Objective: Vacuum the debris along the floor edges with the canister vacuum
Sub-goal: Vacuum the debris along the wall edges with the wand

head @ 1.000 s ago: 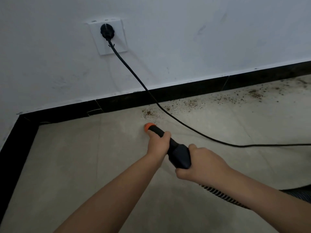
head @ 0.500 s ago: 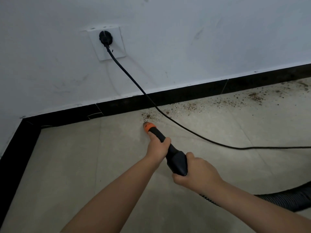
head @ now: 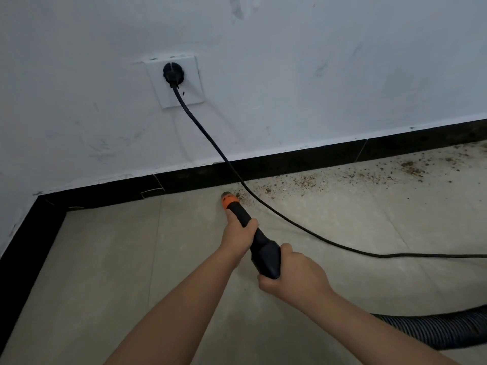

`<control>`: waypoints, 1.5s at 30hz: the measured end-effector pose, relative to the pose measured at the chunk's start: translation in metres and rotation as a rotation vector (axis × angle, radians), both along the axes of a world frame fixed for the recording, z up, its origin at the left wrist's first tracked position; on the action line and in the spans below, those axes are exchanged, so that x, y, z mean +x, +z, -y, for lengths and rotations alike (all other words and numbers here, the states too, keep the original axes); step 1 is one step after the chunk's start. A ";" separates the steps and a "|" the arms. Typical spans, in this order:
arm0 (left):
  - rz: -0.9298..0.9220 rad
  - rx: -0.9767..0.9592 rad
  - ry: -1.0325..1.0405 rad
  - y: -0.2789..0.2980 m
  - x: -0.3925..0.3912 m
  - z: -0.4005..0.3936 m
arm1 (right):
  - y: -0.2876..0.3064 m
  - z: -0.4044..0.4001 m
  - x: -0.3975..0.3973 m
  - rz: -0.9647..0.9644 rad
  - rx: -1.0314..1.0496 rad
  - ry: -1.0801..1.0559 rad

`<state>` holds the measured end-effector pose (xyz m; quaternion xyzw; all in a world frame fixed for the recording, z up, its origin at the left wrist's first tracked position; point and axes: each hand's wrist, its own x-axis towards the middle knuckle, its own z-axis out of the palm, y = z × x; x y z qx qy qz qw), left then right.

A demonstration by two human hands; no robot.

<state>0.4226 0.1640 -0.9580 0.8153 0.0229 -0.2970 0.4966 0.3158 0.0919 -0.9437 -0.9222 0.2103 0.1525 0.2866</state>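
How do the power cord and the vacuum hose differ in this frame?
The power cord is thin and smooth; the vacuum hose is thick and ribbed. The cord runs from the plug in the wall socket down across the floor and off the right edge; the hose lies low at the right, behind the right hand. The cord crosses the debris; the hose lies clear of it. Both are black.

Left hand [head: 238, 237] forward, right hand [head: 292, 276] behind, fingers apparently curled gripping, forearms extended
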 end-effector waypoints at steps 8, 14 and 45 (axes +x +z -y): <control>0.001 -0.059 0.065 -0.002 0.005 0.006 | 0.005 0.004 0.007 -0.009 -0.028 0.001; -0.001 -0.080 0.000 -0.001 -0.020 0.009 | 0.011 0.010 -0.019 -0.029 -0.077 0.013; 0.022 -0.094 -0.036 -0.007 0.020 0.031 | -0.009 0.026 0.015 0.033 0.006 -0.072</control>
